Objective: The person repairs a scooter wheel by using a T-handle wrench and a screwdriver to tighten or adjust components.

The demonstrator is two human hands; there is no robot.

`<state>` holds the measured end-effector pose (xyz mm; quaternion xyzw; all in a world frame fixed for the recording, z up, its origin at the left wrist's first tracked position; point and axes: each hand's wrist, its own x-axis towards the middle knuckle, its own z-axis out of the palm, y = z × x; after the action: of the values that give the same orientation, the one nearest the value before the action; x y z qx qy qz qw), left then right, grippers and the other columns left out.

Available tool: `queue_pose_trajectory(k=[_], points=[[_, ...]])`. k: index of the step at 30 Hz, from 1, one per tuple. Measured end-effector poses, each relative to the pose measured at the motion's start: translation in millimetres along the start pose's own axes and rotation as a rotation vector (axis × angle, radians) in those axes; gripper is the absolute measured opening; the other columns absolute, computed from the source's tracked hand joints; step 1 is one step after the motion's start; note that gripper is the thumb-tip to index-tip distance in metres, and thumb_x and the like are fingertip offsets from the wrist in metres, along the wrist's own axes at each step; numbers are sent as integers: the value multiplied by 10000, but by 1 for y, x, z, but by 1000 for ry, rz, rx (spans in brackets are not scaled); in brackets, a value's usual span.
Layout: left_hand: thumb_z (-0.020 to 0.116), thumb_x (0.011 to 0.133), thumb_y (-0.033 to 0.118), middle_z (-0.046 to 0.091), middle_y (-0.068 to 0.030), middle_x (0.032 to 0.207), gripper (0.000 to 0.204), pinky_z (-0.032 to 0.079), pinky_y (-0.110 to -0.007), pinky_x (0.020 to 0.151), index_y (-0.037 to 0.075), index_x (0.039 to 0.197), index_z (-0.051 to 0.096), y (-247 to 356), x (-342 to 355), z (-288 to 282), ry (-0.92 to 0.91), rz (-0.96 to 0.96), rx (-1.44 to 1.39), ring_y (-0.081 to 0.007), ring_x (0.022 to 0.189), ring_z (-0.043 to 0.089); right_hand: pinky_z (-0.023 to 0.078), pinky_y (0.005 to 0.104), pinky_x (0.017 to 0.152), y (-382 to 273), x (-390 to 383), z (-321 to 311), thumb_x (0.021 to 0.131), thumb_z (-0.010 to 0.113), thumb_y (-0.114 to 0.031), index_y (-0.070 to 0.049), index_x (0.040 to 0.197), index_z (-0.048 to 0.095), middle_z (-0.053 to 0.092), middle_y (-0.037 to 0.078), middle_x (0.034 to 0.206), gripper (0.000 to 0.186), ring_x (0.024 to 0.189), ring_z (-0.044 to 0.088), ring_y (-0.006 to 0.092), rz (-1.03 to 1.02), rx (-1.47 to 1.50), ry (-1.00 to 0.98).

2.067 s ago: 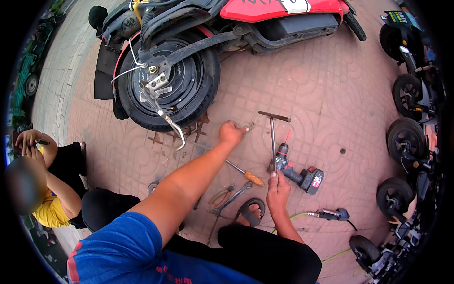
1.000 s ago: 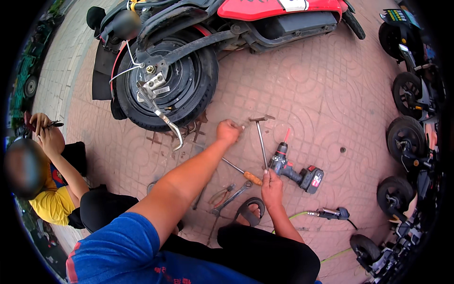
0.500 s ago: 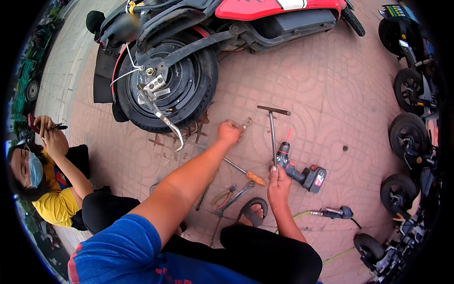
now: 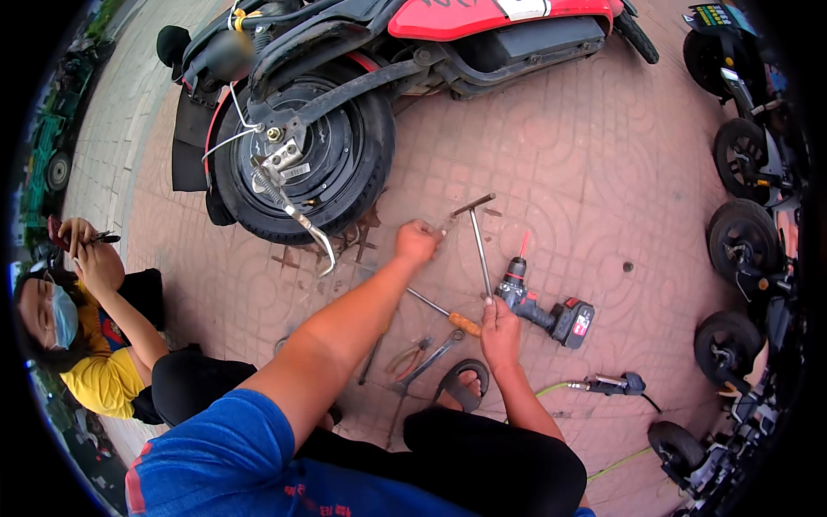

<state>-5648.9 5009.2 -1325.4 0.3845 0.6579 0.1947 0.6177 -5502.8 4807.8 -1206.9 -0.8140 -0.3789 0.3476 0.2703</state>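
Observation:
My right hand [image 4: 500, 333] is closed round the lower end of the shaft of a metal T-handle wrench [image 4: 480, 250], whose crossbar points up and away from me. My left hand [image 4: 419, 242] is held out beside the crossbar, fingers pinched together; whatever is in them is too small to make out. Beyond it an electric scooter [image 4: 508, 52] lies on its side, its rear wheel [image 4: 362, 181] facing up with the axle nut [image 4: 275, 134] and the kickstand [image 4: 320, 237] showing. A cordless drill [image 4: 538, 312] with a red-tipped bit lies just right of the wrench.
On the paving lie a screwdriver with an orange handle [image 4: 465, 324], pliers [image 4: 407, 358] and a spanner [image 4: 435, 358]. An air gun [image 4: 612, 385] on a green hose is at right. Parked scooters [image 4: 745, 246] line the right side. A masked person [image 4: 103, 370] sits at left.
My right hand has shifted slightly left and up with the T-handle wrench. The crossbar has swung left toward my left hand and turned. My left hand stays nearly still.

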Motion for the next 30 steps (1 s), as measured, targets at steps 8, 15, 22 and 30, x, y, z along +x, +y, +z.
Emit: queue_pose_trajectory(k=[8, 15, 22, 30], points=[[855, 852, 138, 694, -81, 671, 236, 508, -345, 478, 12, 810, 661, -7, 5, 1, 13, 19, -4, -162, 505, 627, 526, 497, 716, 10, -1, 5, 1097, 557, -247, 7, 1188, 716, 651, 291, 808, 313, 764, 679, 470, -74, -62, -37], [850, 882, 145, 681, -59, 717, 236, 490, -313, 474, 30, 840, 648, -4, 2, 1, -6, 16, -28, -141, 530, 594, 518, 520, 712, -17, -7, -8, 1087, 562, -233, 8, 1097, 712, 663, 297, 819, 285, 783, 668, 491, -108, 95, 83], [858, 880, 163, 676, -68, 710, 260, 499, -321, 479, 15, 837, 649, -5, 8, 2, 44, 74, 2, -151, 525, 592, 525, 532, 718, -9, 3, -1, 1084, 568, -254, -5, 1136, 721, 671, 295, 819, 297, 799, 677, 500, -49, -47, -8], [861, 866, 199, 674, -96, 645, 299, 514, -367, 473, -9, 787, 661, -6, 10, 9, 142, 43, 8, -186, 522, 645, 534, 535, 735, -15, -5, -5, 1094, 546, -260, -10, 1187, 718, 676, 303, 843, 317, 813, 694, 490, -100, 70, 78]])
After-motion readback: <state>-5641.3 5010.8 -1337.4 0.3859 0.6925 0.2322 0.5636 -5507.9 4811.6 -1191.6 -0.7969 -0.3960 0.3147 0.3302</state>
